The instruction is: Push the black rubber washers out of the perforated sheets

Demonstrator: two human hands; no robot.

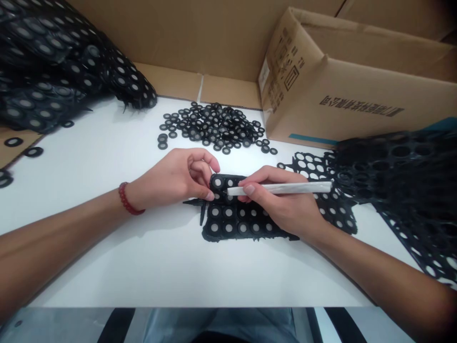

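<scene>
A black rubber sheet of moulded rings with pale centres lies flat on the white table. My left hand, a red bead bracelet at its wrist, is at the sheet's upper left corner, its fingers curled and thumb and fingertips closed around the edge. My right hand grips a slim white-handled, pen-like tool. The tool's thin dark tip points left and touches or hovers close over a ring near my left thumb; which of these I cannot tell. My right hand covers part of the sheet.
Beyond my hands lies a heap of loose black rings. Uncut ring sheets are piled at the upper left. Punched-out sheets full of holes lie at the right, before an open cardboard box. The table's front edge is near me.
</scene>
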